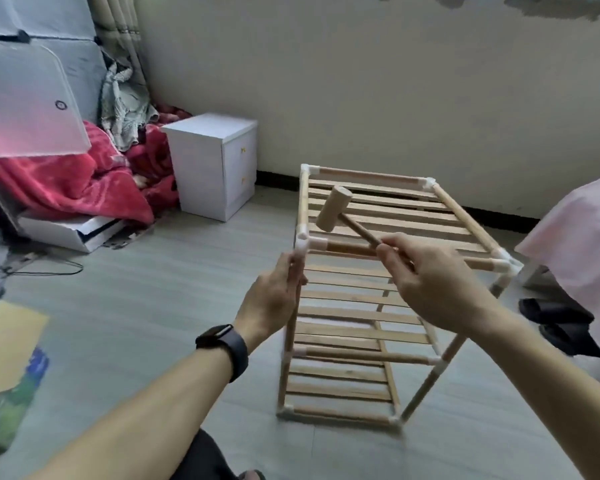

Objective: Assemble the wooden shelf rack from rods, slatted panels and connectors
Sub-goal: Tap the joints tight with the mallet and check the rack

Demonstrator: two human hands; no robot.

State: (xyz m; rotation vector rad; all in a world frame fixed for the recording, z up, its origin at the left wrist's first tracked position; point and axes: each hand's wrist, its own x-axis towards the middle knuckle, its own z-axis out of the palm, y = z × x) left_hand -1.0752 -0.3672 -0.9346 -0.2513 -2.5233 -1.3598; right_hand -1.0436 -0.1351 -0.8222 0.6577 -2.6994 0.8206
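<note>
Right grip [430, 282] pinches mallet handle [359, 231]; left grip [274, 299] clasps rack's corner rod [289, 341].

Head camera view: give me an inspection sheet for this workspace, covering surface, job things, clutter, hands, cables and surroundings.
Surface: grey plank floor; the rack stands on it.
Job's things: wooden slatted shelf rack, upright, several slatted tiers fitted; white plastic corner connector at its front left top; pale wooden mallet, head above the top tier.
Clutter: open white cardboard box; blurred yellow and green packaging.
Hands: left hand grips the front left upright rod just below that connector; right hand grips the mallet's handle.
Cables: thin dark cable on the floor, left of the rack and apart from it.
Surroundings: white two-drawer cabinet; red blanket; beige wall.
</note>
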